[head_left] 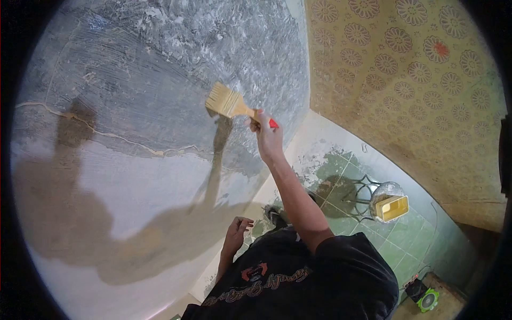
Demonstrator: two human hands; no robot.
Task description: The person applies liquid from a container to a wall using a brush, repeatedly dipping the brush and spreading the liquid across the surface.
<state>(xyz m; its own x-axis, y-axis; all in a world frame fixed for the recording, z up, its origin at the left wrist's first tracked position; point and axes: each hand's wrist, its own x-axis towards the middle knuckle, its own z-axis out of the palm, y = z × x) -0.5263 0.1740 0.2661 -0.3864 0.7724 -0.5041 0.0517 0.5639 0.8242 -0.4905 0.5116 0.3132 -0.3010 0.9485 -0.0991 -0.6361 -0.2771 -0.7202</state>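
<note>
My right hand (265,136) is closed round the handle of a flat paintbrush (228,101) with pale bristles and a red handle end. The bristles lie against the grey, streaked upper part of the wall (160,80). Lower down, beside the white lower wall, hangs my left hand (236,233). Its fingers are loosely bent and apart, holding nothing.
On the green tiled floor (397,245) a round stool (385,193) with metal legs carries a yellow tub (393,208). A patterned yellow-brown sheet (405,85) hangs at the right. A green and black device (426,300) sits at the lower right.
</note>
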